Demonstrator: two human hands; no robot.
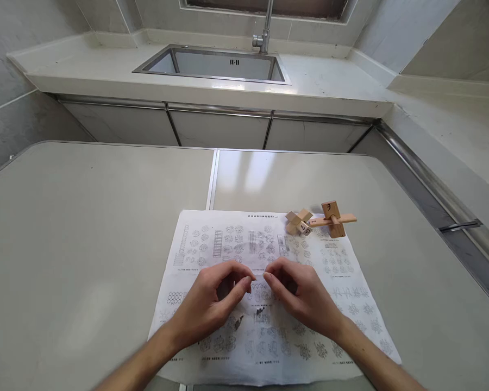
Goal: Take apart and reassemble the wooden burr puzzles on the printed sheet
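A large white instruction sheet [224,374], printed with small puzzle diagrams, lies on the table under both hands. My left hand [218,293] rests over its middle with fingers curled in and the thumb tip close to the index finger; nothing shows in it. Facing it across a small gap, my right hand [297,288] is curled the same way, thumb against the fingertips, with nothing visible inside. Beyond the right hand, at the sheet's far right corner, sit two wooden interlocking puzzles: a compact pale burr puzzle [294,220] with ink marks, and a cross-shaped wooden puzzle [333,222] with a long flat bar through it.
The pale folding table [85,228] has a metal seam [213,179] across its middle. Behind it stands a counter with a steel-rimmed sink [212,64] and a faucet [264,41]. Another counter [452,125] runs along the right. The sheet has small dark torn spots between my hands.
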